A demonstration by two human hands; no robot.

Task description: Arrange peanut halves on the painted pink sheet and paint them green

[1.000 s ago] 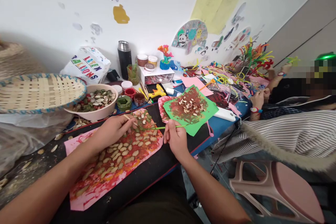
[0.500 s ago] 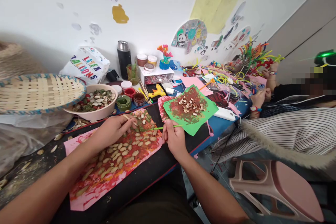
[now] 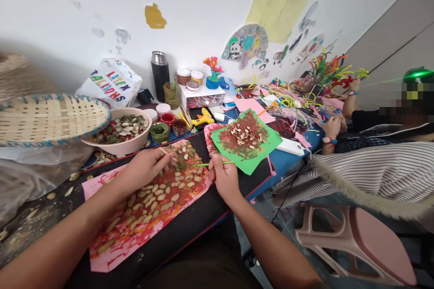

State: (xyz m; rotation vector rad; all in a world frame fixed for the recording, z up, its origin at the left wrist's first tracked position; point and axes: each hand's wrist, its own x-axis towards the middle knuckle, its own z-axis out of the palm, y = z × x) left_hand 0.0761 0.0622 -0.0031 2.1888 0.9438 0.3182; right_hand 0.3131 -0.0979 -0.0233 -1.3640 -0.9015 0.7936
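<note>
My left hand (image 3: 151, 167) is closed around a thin wooden stick (image 3: 165, 151) over the upper part of a pink sheet (image 3: 98, 259). The sheet is smeared with red, orange and green paint, and rows of peanuts (image 3: 167, 206) lie on it. In my right hand (image 3: 224, 176), at the sheet's right edge, fingers pinch a slim green-handled paintbrush (image 3: 201, 165). The brush points left toward green-painted peanuts near my left fingertips; whether its tip touches them I cannot tell. Behind my right hand lies a green paper (image 3: 251, 167) with brown paint and shell pieces (image 3: 249, 136).
Open paint jars (image 3: 160, 133), a yellow glue gun (image 3: 203, 118) and a bowl (image 3: 118, 149) of shells stand behind the sheet. A woven tray (image 3: 50, 119) is at left. Another person's hand (image 3: 332, 126) rests at the table's right, near a pink stool (image 3: 383, 244).
Both my hands stay almost in place, with the brush and stick still held. The other person's nearer hand has shifted slightly.
</note>
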